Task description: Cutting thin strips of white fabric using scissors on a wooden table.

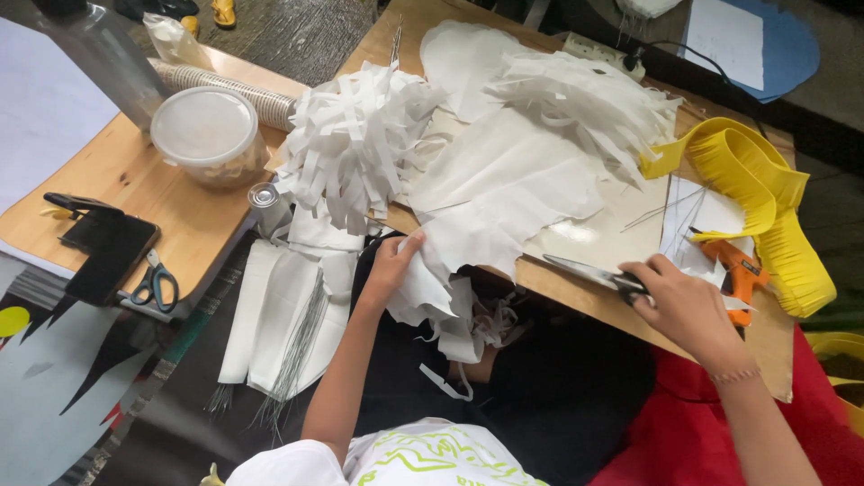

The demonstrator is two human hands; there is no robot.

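From the head view, we look down at a wooden board (576, 243) covered in paper. Our left hand (393, 264) pinches the edge of a white sheet (504, 193), with fingers closed on it. We think the hand holds it there so the paper stays flat and does not slide. Our right hand (681, 301) is wrapped around the handles of long scissors (589, 273). The blades lie low over the board and point at the sheet, so they sit close to the edge that the left hand keeps tight.

The sheet is thin and soft, with a ragged, torn-looking lower edge. It lies in the middle of the board, partly hanging over the near side above a dark lap. Behind it sit piles of white strips (355, 144), cut into floppy fringes. A yellow fringe roll (765, 198) curls at the right, and an orange glue gun (740, 274) lies just beside the right hand. To the left, small scissors (155, 283) and a round tub (209, 133) rest on another table, well apart from the hands.
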